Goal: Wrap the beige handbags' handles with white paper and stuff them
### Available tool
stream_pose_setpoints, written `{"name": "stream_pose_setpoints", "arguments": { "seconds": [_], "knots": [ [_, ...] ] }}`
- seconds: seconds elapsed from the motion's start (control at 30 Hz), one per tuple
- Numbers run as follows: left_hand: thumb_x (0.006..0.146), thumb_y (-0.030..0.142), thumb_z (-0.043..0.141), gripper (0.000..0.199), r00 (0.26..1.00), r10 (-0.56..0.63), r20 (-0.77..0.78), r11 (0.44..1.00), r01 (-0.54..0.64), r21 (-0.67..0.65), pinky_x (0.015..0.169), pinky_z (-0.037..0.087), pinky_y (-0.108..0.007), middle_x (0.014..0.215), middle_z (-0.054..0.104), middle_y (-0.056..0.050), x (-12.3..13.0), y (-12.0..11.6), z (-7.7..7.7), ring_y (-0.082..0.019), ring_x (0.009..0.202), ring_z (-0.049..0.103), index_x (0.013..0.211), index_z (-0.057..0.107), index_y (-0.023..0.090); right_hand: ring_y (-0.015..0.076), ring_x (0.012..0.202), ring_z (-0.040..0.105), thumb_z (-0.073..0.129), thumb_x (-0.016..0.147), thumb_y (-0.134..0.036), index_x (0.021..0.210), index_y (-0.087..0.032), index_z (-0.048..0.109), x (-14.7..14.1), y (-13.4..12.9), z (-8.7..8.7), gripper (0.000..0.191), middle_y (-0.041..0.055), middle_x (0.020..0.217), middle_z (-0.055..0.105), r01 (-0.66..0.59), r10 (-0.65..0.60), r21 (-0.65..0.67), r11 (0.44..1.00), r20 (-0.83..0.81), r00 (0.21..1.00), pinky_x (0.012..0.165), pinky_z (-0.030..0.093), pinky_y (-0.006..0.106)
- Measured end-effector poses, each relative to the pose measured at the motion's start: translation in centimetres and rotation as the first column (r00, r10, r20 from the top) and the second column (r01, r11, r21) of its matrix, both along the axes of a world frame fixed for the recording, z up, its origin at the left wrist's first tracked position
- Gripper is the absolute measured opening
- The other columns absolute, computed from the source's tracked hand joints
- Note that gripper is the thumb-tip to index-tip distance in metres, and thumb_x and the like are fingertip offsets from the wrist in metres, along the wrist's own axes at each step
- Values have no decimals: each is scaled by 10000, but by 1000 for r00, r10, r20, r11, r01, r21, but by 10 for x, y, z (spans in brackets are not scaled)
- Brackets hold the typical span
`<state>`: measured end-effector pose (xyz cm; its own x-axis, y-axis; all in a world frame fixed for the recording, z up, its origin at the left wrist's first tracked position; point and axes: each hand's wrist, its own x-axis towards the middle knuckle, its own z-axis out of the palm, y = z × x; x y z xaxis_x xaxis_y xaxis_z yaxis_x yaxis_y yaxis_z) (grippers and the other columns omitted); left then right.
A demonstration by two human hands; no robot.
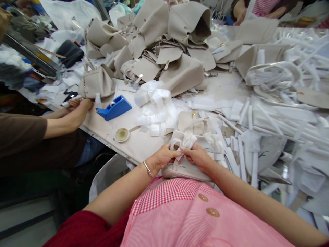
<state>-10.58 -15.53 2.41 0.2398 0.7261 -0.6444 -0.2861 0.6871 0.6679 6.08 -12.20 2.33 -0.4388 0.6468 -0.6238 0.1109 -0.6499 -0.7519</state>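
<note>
White wrapping (189, 140) in both hands (162, 157), near the table edge (115, 148)

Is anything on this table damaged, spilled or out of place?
Nothing looks clearly damaged or spilled. The flat white papery strips look untidy: they lie crisscrossed, right of the beige leathery bag nearest the camera.

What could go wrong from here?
Thin white material, pinched between left hand and right hand, might tear or slip.
Loose white strips beside the beige bag could snag on it.
The round disc near the table's edge might get knocked off.
</note>
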Motion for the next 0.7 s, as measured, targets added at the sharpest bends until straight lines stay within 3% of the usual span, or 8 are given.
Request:
{"name": "stream_pose_setpoints", "arguments": {
  "seconds": [0.2,0.3,0.37,0.4,0.5,0.57,0.63,0.7],
  "knots": [
    [587,219,795,384,998,5,-57,1000,-5,-1,562,467,-248,685,619,11,1,2,3,-111,556,580,912,603,146,67,403,397,631,795,-495,760,-149,618,2,-4,10,348,-16,520,550,-34,36,-18,999,110,993,364,283,181],
    [568,201,791,384,996,11,-87,1000,-12,-13,540,455,-236,675,616,17,1,3,5,-108,547,571,897,599,148,105,468,513,670,776,-414,957,-139,672,32,-3,31,329,8,583,613,-9,-20,108,994,267,964,405,397,198],
    [566,191,785,370,996,1,-93,1000,-2,-13,538,456,-234,674,620,14,1,3,6,-108,543,569,880,595,144,121,510,553,685,763,-369,1105,-138,658,73,2,46,414,19,623,638,128,-218,272,954,334,917,445,443,209],
    [572,194,783,359,995,-7,-102,1000,6,-8,537,456,-233,674,623,10,1,2,7,-109,542,569,873,594,141,126,528,566,676,768,-370,1122,-137,659,99,6,50,424,31,643,646,212,-346,367,906,352,870,458,453,214],
    [598,231,789,329,988,-19,-151,1000,21,14,524,444,-222,651,618,10,2,1,5,-103,526,557,845,593,134,139,588,600,649,775,-367,1046,-156,698,191,14,51,347,74,758,681,361,-674,607,708,427,603,482,465,224],
    [608,251,797,327,985,-34,-167,999,38,23,527,442,-215,645,615,16,3,3,2,-97,523,551,838,596,134,139,609,604,619,774,-311,993,-145,702,249,14,41,288,96,820,689,441,-780,645,624,473,411,476,454,221],
    [599,269,814,358,983,-42,-182,999,44,7,548,462,-221,670,631,12,4,5,0,-106,548,571,857,604,138,131,582,590,566,784,-268,915,-124,692,290,12,26,231,104,790,685,489,-755,581,651,564,335,458,425,214],
    [574,283,836,399,981,-44,-189,999,43,-7,562,478,-228,689,643,9,6,6,0,-116,566,587,871,608,144,135,558,581,573,765,-243,783,-115,675,313,9,11,165,94,691,666,493,-735,557,668,595,325,460,406,218]
  ]
}}
